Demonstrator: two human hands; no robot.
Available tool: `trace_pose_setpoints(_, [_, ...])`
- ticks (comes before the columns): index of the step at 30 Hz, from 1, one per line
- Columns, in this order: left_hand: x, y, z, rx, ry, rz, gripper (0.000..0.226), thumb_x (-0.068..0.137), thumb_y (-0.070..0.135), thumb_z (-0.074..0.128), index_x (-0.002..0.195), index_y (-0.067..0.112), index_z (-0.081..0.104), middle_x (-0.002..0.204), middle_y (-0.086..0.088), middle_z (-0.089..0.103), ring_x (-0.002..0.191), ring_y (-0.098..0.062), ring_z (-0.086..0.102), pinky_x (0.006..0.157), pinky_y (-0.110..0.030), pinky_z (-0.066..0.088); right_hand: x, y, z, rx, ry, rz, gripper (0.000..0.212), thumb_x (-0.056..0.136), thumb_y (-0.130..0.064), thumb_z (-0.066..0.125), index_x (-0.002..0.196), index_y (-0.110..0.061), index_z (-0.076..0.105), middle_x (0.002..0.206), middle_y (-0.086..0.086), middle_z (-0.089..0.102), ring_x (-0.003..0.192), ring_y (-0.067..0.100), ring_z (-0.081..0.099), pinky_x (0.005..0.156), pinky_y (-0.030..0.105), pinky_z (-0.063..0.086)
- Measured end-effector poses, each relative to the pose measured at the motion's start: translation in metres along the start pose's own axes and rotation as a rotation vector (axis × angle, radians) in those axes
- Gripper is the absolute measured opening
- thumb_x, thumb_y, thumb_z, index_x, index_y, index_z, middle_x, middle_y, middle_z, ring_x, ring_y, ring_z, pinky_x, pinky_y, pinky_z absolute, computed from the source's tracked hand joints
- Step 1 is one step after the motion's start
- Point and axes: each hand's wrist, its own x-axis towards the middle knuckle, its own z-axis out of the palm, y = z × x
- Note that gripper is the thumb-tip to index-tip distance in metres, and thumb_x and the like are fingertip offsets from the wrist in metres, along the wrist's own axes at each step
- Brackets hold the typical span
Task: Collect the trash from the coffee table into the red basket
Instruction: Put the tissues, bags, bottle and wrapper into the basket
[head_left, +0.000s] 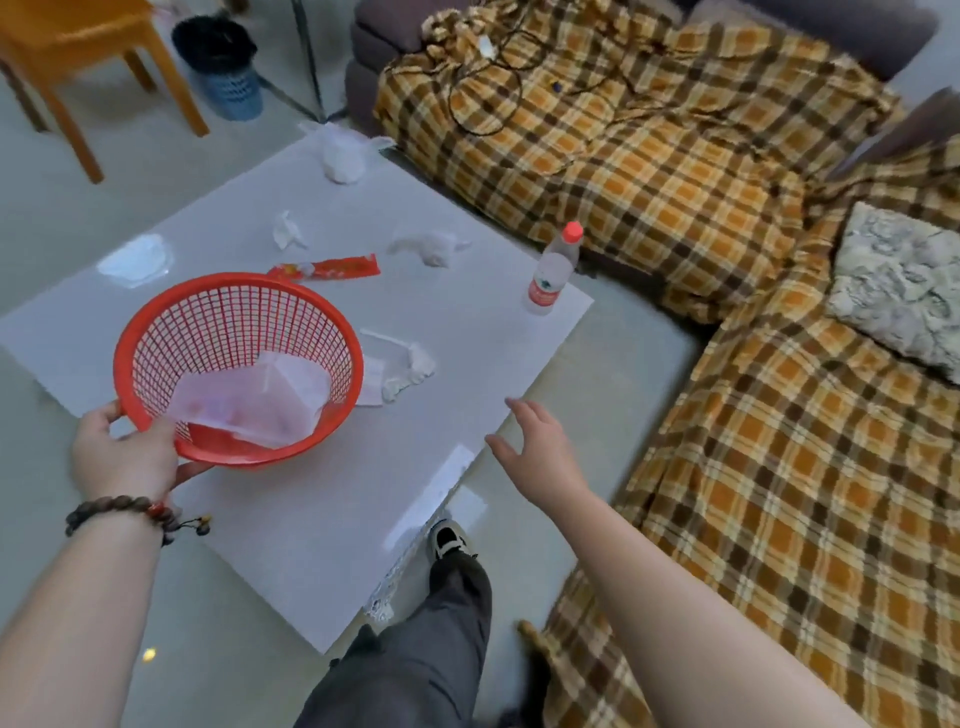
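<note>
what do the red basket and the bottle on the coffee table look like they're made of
Red basket: looks like moulded plastic, slightly glossy, with a thin open lattice wall and a smooth solid rim. Bottle: probably clear thin plastic, see-through body with a red screw cap and a red label band; from this view glass can't be fully ruled out.

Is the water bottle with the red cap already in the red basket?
No, the water bottle stands upright on the coffee table near its far right corner, apart from the red basket, which holds only a crumpled plastic bag.

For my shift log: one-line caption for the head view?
Left hand holds red basket over coffee table; open right hand reaches toward crumpled tissue.
</note>
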Motion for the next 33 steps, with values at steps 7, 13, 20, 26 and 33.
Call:
trace_pose_setpoints(7, [0.02,0.014,0.048,-0.048,0.162,-0.084,0.051,0.064,0.033,0.067,0.114,0.033,0.059,0.099,-0.008,0.073,0.08,-0.035,0.074,0.064,-0.054,0.061,0.101,0.001,-0.028,-0.125,-0.155,-0.118,0.061,0.091,-0.039,0.057,0.144,-0.017,0.035,0.152,0.002,0.034,0.14,0.021,0.03,0.115,0.037,0.029])
trace_pose_setpoints(13, [0.014,0.017,0.065,-0.016,0.302,-0.082,0.042,0.068,0.024,0.061,0.11,0.034,0.059,0.102,-0.013,0.069,0.09,-0.038,0.07,0.08,-0.055,0.058,0.165,-0.023,-0.017,-0.186,-0.304,-0.216,0.061,0.09,-0.038,0.058,0.143,-0.018,0.036,0.152,0.002,0.034,0.139,0.021,0.031,0.111,0.034,0.029])
trace_pose_setpoints(20, [-0.01,-0.011,0.073,-0.036,0.439,-0.142,0.043,0.07,0.025,0.061,0.109,0.041,0.056,0.111,-0.011,0.069,0.097,-0.034,0.069,0.08,-0.055,0.058,0.227,-0.03,0.031,-0.36,-0.508,-0.386,0.059,0.089,-0.035,0.061,0.141,-0.02,0.039,0.15,0.003,0.035,0.137,0.023,0.031,0.108,0.036,0.034])
trace_pose_setpoints(26, [-0.032,-0.034,0.092,-0.113,0.601,-0.195,0.033,0.07,0.033,0.063,0.087,0.061,0.056,0.117,-0.008,0.067,0.091,-0.03,0.071,0.05,-0.031,0.059,0.275,-0.018,0.094,-0.555,-0.593,-0.629,0.054,0.088,-0.029,0.061,0.137,-0.019,0.04,0.15,0.006,0.032,0.137,0.027,0.027,0.11,0.039,0.033])
trace_pose_setpoints(33, [-0.05,-0.048,0.11,-0.188,0.746,-0.216,0.032,0.068,0.031,0.06,0.086,0.057,0.056,0.096,0.015,0.065,0.084,-0.015,0.069,0.046,-0.022,0.055,0.298,-0.004,0.138,-0.656,-0.629,-0.773,0.034,0.084,-0.001,0.051,0.117,-0.009,0.057,0.128,0.009,0.05,0.119,0.029,0.04,0.09,0.034,0.038])
